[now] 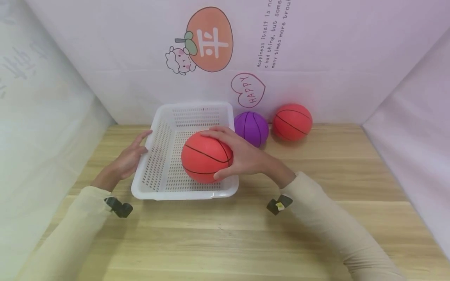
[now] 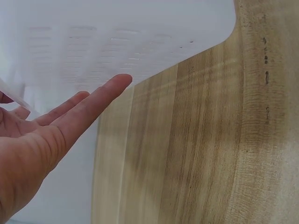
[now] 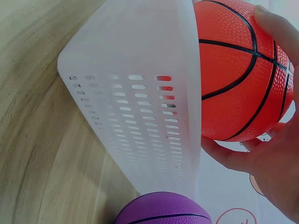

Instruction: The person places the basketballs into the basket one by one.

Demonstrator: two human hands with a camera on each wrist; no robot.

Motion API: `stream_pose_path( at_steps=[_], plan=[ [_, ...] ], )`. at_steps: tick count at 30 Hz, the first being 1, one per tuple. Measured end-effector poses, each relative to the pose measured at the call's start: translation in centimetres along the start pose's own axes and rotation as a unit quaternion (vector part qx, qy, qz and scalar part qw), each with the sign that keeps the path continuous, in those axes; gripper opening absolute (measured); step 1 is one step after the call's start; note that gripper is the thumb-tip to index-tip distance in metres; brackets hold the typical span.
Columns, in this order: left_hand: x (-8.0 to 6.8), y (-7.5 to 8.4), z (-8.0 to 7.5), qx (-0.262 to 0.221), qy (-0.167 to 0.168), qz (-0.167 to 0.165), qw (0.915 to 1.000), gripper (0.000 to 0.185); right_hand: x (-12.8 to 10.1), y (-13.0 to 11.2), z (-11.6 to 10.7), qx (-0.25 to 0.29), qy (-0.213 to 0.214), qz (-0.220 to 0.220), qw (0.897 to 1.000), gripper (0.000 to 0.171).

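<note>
A red toy basketball [image 1: 200, 158] with black seam lines sits at the right side of a white perforated plastic basket [image 1: 142, 191], partly above its rim. My right hand [image 1: 242, 154] grips this ball from the right, fingers over the far side and thumb on the near side. In the right wrist view, red shows through the top slots of the basket wall [image 3: 121, 51]. At the basket's left rim rests my left hand [image 1: 130, 158], index finger and thumb touching the edge. Its other fingers [image 2: 96, 100] stretch straight along the outer wall in the left wrist view.
A purple basketball [image 1: 251, 128] stands just right of the basket, and another red basketball [image 1: 292, 121] is beside it near the back. The wooden table [image 1: 197, 234] is bordered by white printed cloth walls [image 1: 316, 50] at the back and sides.
</note>
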State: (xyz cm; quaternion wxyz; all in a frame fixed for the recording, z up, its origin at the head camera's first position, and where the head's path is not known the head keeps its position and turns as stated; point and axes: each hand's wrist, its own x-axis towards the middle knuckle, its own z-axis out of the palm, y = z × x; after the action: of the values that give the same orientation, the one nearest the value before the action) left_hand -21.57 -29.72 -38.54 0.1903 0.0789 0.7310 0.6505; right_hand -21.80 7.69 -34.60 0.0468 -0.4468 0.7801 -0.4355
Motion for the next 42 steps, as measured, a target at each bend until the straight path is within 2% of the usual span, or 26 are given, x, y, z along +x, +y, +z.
stream_pose_path(
  at_steps=[7, 15, 22, 29, 39, 42],
  plan=[
    [0.1, 0.0, -0.3, 0.005, -0.003, 0.003, 1.0000, 0.067, 0.4, 0.1, 0.4, 0.002, -0.006, -0.002, 1.000, 0.095],
    [0.2, -0.5, -0.4, -0.004, -0.011, 0.001, 0.9999, 0.067, 0.4, 0.2, 1.2, -0.013, -0.027, 0.032, 0.999, 0.097],
    [0.2, -0.4, -0.4, 0.002, 0.001, -0.006, 1.0000, 0.069, 0.7, 0.1, 1.7, -0.030, -0.044, 0.026, 0.998, 0.095],
    [0.2, -0.3, -0.4, -0.001, -0.005, -0.005, 1.0000, 0.068, 1.1, 0.2, 2.4, -0.064, -0.066, 0.040, 0.995, 0.097],
    [0.3, -0.4, -0.5, 0.000, -0.010, 0.001, 0.9999, 0.066, 1.5, 0.5, 3.1, -0.081, -0.092, 0.045, 0.991, 0.095],
    [0.3, -0.5, -0.5, 0.000, -0.011, 0.001, 0.9999, 0.066, 1.6, 0.5, 3.3, -0.099, -0.109, 0.053, 0.988, 0.094]
  ],
)
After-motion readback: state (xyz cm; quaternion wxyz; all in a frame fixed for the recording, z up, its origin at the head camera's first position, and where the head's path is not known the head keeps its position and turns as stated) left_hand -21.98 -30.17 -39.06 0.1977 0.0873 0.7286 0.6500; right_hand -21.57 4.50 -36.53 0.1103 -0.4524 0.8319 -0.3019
